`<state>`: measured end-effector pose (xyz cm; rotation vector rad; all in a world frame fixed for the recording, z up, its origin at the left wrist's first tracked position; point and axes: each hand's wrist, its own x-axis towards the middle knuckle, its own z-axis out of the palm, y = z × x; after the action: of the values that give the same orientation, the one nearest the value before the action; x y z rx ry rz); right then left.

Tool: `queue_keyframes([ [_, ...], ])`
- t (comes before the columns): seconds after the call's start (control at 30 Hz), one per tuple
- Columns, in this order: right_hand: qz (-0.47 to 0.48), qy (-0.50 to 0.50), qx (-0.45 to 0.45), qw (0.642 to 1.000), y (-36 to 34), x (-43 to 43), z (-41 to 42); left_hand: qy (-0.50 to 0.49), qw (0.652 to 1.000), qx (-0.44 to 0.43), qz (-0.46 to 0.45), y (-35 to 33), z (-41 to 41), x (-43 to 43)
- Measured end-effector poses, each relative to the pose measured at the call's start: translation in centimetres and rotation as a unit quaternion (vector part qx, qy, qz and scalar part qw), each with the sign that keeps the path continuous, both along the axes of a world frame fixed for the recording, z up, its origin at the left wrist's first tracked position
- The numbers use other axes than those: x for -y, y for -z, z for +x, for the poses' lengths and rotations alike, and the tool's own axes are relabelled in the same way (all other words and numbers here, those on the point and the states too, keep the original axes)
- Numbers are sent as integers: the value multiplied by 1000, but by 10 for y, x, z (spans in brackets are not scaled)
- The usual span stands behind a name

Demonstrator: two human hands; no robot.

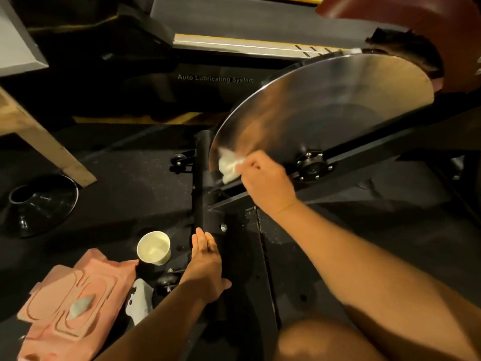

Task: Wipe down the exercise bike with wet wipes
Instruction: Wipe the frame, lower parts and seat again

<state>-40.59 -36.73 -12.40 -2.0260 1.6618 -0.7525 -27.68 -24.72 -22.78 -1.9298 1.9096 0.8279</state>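
So, our right grip [268,183] is closed tight, fingers curled and pinching a crumpled white wet wipe [229,165]. It presses the wipe against the lower left edge of the exercise bike's big shiny silver flywheel disc [325,100]. Just right of the knuckles sits the black bolted hub [311,166] at the disc's centre. A black steel frame bar [390,142] runs through the hub at a slant. A dark red plastic guard [416,19] caps the disc's far top edge.

Our left grip [205,259] is open and holds nothing. Its fingers lie straight and together, palm down on the bike's round black base tube [204,178], toward the tube's near end. The tube runs away from us past the disc's left edge, with small black transport wheels [179,158] on its far left side.

Just left of the left grip a cream paper cup [153,247] sits on the dark rubber floor [117,183], its open mouth facing us. Nearer us and further left lies a flat pink wet-wipe pack [70,295], with a grey-white wipe poking out of its oval opening. Between the pack and the tube lies a second crumpled white wipe [139,298]. Well to the left, a glossy black funnel-shaped base [39,204] sits beside a slanted pale wooden leg [44,142]. Beyond the bike stands a dark treadmill body [215,79] lettered "Auto Lubricating System".
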Motion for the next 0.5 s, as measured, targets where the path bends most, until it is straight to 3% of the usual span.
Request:
queue_keyframes([
  [0.07,83,-37,-121,988,30,0,-6,-2,1000,-11,-6,-4,0,-2],
  [0.13,9,-113,-154,982,42,-4,-6,-18,999,-44,-11,-9,1,-2],
  [0.17,-41,-140,-116,982,46,-7,-6,-36,997,-66,-2,-15,2,-1],
  [0.23,-35,-112,34,992,36,-23,-1,-117,982,-146,29,-31,8,11],
  [0.27,22,-73,128,989,29,-28,-1,-175,963,-205,22,-41,12,20],
  [0.3,127,-39,238,962,22,-33,-1,-235,931,-278,-8,-48,17,28],
  [0.37,338,-29,381,860,18,-39,-5,-317,849,-419,-61,-63,22,35],
  [0.43,384,-30,413,825,21,-42,-10,-347,755,-556,-35,-73,22,34],
  [0.47,379,-29,408,830,23,-44,-11,-342,728,-593,-25,-76,21,32],
  [0.5,371,-25,405,835,27,-45,-12,-338,724,-601,-32,-78,20,29],
])
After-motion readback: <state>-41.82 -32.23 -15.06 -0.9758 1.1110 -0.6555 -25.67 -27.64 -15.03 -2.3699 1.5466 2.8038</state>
